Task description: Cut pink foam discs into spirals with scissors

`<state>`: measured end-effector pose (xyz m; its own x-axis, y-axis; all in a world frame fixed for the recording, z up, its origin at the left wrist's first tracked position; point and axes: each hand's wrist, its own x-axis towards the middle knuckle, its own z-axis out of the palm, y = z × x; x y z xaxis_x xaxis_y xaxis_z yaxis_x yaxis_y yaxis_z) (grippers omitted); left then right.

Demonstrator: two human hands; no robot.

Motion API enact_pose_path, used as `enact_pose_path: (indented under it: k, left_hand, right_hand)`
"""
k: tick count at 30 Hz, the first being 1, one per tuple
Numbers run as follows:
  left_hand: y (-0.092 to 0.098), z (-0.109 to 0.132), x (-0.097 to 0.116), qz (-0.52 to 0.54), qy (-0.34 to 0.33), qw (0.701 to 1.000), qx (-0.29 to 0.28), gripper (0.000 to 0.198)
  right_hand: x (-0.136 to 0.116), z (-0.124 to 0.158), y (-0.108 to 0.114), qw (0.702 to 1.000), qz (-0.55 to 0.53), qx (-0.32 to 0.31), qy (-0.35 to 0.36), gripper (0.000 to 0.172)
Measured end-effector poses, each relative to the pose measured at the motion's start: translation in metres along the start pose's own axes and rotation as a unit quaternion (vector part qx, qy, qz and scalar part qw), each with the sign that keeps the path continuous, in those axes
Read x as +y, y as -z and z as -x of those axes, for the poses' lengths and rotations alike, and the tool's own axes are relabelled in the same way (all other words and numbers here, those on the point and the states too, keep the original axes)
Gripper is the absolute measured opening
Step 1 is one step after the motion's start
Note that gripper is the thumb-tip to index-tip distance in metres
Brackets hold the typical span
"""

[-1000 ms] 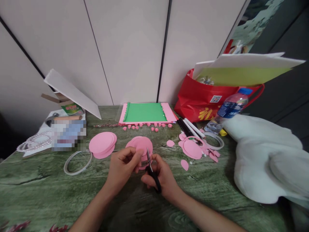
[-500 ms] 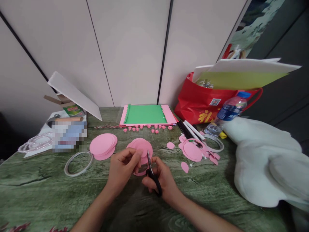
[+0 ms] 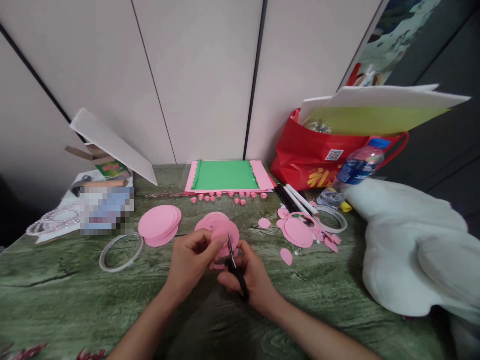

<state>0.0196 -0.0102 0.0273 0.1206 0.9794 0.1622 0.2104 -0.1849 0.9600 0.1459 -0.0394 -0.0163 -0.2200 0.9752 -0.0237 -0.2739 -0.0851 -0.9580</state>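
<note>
My left hand (image 3: 191,265) pinches a pink paper disc (image 3: 227,234) just above the green table (image 3: 56,295). My right hand (image 3: 252,276) is closed round the black handles of small scissors (image 3: 234,265), whose blades stand upright in the pink paper. More pink discs lie right behind the held one.
A stack of pink discs (image 3: 159,224) and a tape ring (image 3: 120,251) lie to the left. Pink scraps (image 3: 300,231), pens (image 3: 296,199) and another tape ring (image 3: 333,217) lie to the right. Green and pink sheets (image 3: 225,175), a red bag (image 3: 318,155), a water bottle (image 3: 354,170) and a white cushion (image 3: 416,245) stand beyond.
The pink disc has turned a little in my left hand and the scissors have worked along it. Both hands stay in nearly the same place.
</note>
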Motion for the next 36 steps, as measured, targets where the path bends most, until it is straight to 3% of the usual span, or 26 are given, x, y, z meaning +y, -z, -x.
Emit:
enact_pose_path:
  k: [6, 10, 15, 19, 24, 28, 31, 36]
  left_hand:
    - [0.000, -0.001, 0.001, -0.009, 0.003, 1.000, -0.017, 0.025]
    - [0.000, 0.000, 0.000, 0.003, 0.002, 1.000, -0.014, 0.027]
    - [0.004, -0.006, -0.010, 0.067, 0.010, 0.995, 0.080, 0.032]
    - [0.009, -0.014, -0.016, 0.137, 0.033, 0.982, 0.128, 0.030]
    - [0.012, -0.019, -0.021, 0.137, 0.057, 0.980, 0.134, 0.027]
    - [0.014, -0.022, -0.030, 0.162, 0.090, 0.972, 0.143, 0.033]
    - [0.015, -0.023, -0.035, 0.168, 0.114, 0.970, 0.130, 0.035]
    - [0.011, -0.021, -0.035, 0.171, 0.147, 0.973, 0.054, 0.031]
  right_hand:
    - [0.000, -0.001, 0.001, 1.000, 0.010, 0.006, 0.009, 0.041]
    - [0.002, -0.002, 0.003, 0.997, 0.038, 0.070, -0.005, 0.044]
    - [-0.001, -0.010, 0.010, 0.986, 0.024, 0.161, 0.023, 0.055]
    - [0.006, -0.018, 0.017, 0.988, 0.027, 0.150, 0.028, 0.050]
    - [0.014, -0.024, 0.023, 0.987, 0.062, 0.133, 0.069, 0.042]
    - [0.010, -0.026, 0.025, 0.978, 0.103, 0.154, 0.098, 0.037]
    - [0.003, -0.029, 0.032, 0.965, 0.152, 0.182, 0.115, 0.038]
    - [-0.014, -0.031, 0.057, 0.926, 0.286, 0.215, 0.123, 0.037]
